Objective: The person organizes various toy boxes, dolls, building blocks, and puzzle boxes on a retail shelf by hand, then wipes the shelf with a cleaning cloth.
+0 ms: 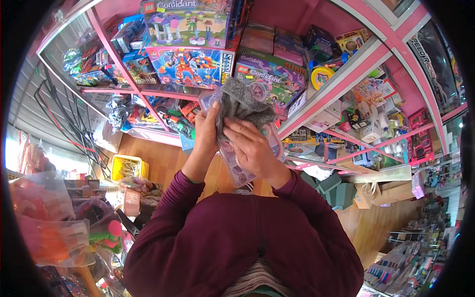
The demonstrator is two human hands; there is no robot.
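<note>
**Two hands on a toy pack and a grey cloth before pink shelves**

Maroon sleeves filled the lower centre of the frame, nearest the camera, both arms raised toward the middle. At frame centre the left hand was clamped on the left edge of a toy pack, a flat lilac blister pack held upright and tilted, its lower end showing below the hands. The right hand lay across the pack's front, fingers closed on a grey cloth that was bunched against the pack's top. Cloth and pack touched; how much of the pack the cloth hid could not be told.

Behind the hands, pink shelves ran across the upper frame, packed with boxed toys. A "Confidant" box sat at upper centre, a robot box just below it. A yellow basket stood on the wooden floor at centre left. Bagged toys hung at lower left.
</note>
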